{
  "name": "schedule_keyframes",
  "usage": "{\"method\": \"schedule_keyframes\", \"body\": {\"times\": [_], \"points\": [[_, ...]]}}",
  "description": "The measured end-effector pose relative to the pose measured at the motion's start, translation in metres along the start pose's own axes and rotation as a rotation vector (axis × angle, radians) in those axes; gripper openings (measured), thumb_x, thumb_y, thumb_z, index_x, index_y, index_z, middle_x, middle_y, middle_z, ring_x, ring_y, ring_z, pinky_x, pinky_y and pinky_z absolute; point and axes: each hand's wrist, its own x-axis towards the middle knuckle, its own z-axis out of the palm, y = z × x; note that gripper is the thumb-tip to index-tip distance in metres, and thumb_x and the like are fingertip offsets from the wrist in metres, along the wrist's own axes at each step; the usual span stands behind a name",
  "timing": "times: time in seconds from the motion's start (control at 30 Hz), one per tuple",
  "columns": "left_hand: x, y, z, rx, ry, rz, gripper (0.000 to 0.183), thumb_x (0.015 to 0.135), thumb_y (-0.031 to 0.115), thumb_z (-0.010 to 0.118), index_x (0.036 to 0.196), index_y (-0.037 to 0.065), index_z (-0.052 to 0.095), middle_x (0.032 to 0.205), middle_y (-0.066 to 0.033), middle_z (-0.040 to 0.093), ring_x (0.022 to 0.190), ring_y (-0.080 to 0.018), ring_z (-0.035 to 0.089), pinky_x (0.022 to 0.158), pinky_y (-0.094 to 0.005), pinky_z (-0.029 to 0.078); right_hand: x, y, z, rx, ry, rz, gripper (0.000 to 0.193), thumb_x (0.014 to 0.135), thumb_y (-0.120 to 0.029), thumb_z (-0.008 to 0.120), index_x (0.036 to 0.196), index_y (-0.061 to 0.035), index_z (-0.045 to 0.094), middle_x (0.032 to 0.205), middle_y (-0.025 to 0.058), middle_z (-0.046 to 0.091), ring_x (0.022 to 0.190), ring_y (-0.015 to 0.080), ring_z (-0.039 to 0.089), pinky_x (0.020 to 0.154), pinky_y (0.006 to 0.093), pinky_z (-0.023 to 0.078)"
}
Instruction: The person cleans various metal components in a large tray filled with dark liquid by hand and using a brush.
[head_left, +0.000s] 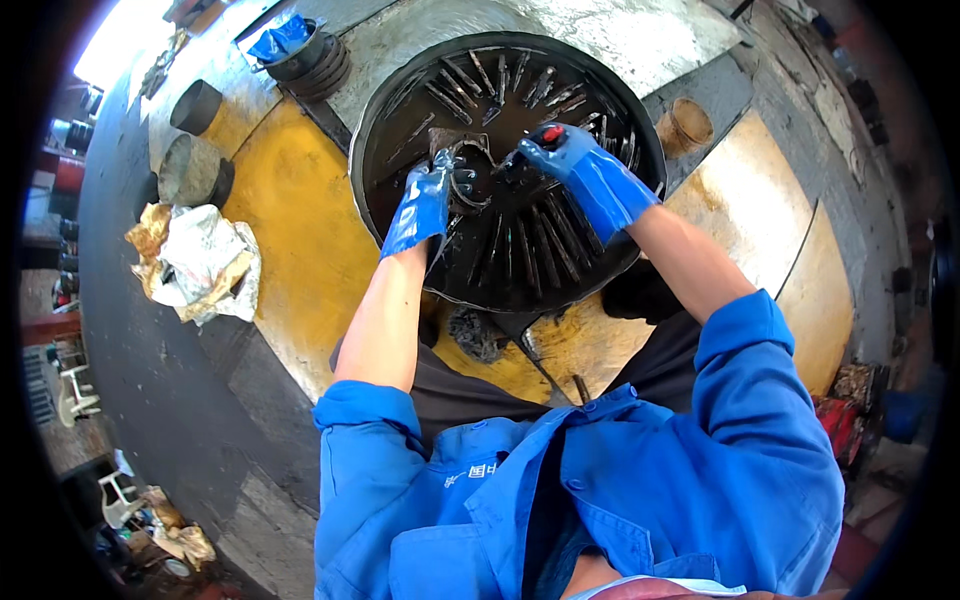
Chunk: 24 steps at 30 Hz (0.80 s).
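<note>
A big round black basin (pixel 363 190) with dark oily liquid sits in front of me, and many narrow dark bars (pixel 545 245) fan out inside it. My left hand (pixel 428 190), in a blue glove, is closed on the edge of an oily metal part with a ring-shaped opening (pixel 472 150). Gloved the same way, my right hand (pixel 575 160) grips a tool with a red handle end (pixel 553 133). The tool's dark front end points left toward the metal part; its kind is hidden by my fingers and the grime. Both hands are over the basin.
Left of the basin lie crumpled white and brown rags (pixel 205 262), beside dark cylindrical cans (pixel 190 170). A stack of dark round pans (pixel 305 65) stands at the far left. To the right is a rusty tin (pixel 685 127). A dark scrubbing wad (pixel 477 335) lies by the near rim.
</note>
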Motion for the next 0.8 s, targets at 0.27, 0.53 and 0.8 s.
{"method": "schedule_keyframes", "body": {"times": [0.27, 0.53, 0.8], "points": [[-0.003, 0.045, 0.023, -0.056, -0.018, 0.127, 0.041, 0.106, 0.037, 0.062, 0.112, -0.003, 0.072, 0.088, -0.0074, 0.075, 0.077, -0.0147, 0.064, 0.072, -0.0328, 0.051, -0.037, -0.008, -0.014, 0.398, 0.13, -0.023, 0.025, 0.097, -0.016, 0.075, 0.119, -0.0043, 0.073, 0.104, 0.0034, 0.076, 0.093, 0.0103, 0.069, 0.087, 0.0258, 0.056], [0.018, 0.105, -0.026, 0.521, 0.351, 0.466, 0.039, 0.102, 0.039, 0.065, 0.096, 0.001, 0.072, 0.071, -0.0185, 0.063, 0.065, -0.0287, 0.058, 0.064, -0.0458, 0.047, -0.084, 0.01, -0.03, 0.278, 0.05, -0.162, 0.026, 0.096, -0.013, 0.073, 0.119, -0.0029, 0.073, 0.11, 0.0066, 0.076, 0.101, 0.0133, 0.069, 0.097, 0.03, 0.055], [0.098, 0.102, -0.082, 1.104, 0.203, 0.261, 0.042, 0.1, 0.042, 0.066, 0.103, 0.002, 0.074, 0.084, -0.0222, 0.072, 0.079, -0.0364, 0.069, 0.07, -0.0471, 0.052, -0.072, 0.015, -0.037, 0.245, 0.037, -0.413, 0.027, 0.091, -0.013, 0.075, 0.117, -0.0041, 0.073, 0.113, 0.0122, 0.076, 0.105, 0.0242, 0.073, 0.096, 0.035, 0.057]]}}
